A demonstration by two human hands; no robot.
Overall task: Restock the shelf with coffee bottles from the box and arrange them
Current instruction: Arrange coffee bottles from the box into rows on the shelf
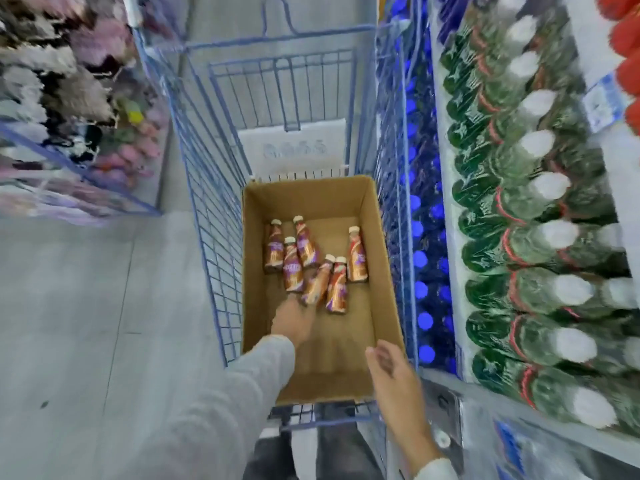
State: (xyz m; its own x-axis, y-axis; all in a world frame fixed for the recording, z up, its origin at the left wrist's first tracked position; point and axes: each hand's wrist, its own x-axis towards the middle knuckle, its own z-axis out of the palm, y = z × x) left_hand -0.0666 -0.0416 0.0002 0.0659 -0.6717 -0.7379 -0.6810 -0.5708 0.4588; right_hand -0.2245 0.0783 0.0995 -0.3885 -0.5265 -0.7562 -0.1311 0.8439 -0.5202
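An open cardboard box [375, 237] sits inside a blue wire cart [207, 188]. Several brown coffee bottles [356, 258] with cream caps lie loose on the box floor. My left hand [291, 320] reaches down into the box, its fingers at the base of one tilted bottle [317, 282]; whether it grips the bottle is not visible. My right hand [393, 372] hovers over the box's near right corner, fingers relaxed and holding nothing.
A shelf at right carries rows of green bottles with white caps [540, 237] and blue-capped bottles [420, 258] lower down. A white sheet [294, 147] lies in the cart beyond the box. A bin of soft goods [69, 109] stands at left on grey floor.
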